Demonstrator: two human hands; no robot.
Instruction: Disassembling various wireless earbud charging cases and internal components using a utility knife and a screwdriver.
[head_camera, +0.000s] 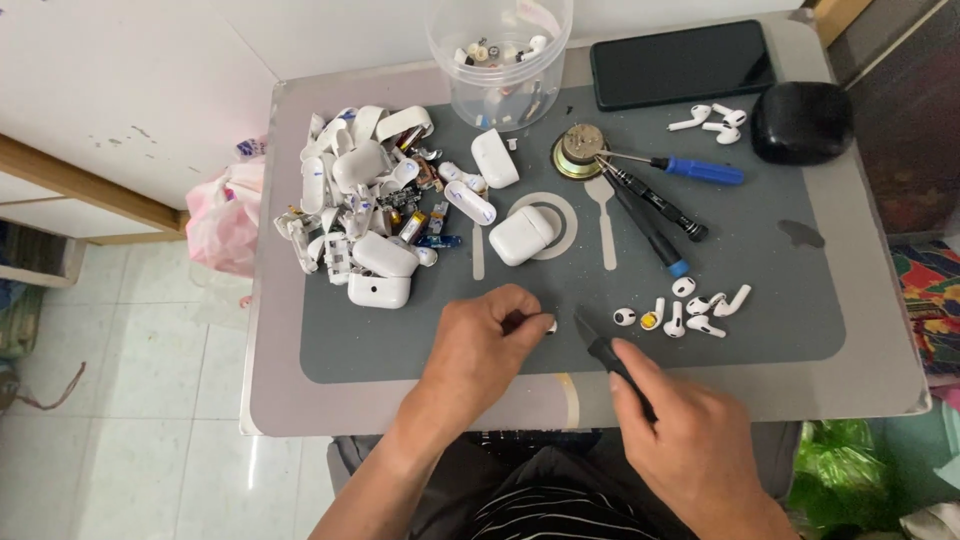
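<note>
The left hand (485, 335) pinched a small white earbud (549, 326) just above the grey mat (400, 350), steadying it; the right hand's (690, 440) grip closed on a black blade tool (598, 347) angled toward it

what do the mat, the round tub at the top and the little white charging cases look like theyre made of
Mat: probably soft rubber or silicone, matte grey with no glare and printed pale outlines.
Round tub: clear plastic by the look, since small parts show through its wall.
Charging cases: hard glossy white plastic, smooth with soft highlights.
The tool in the right hand looks black, likely plastic or coated metal; hard to tell.
</note>
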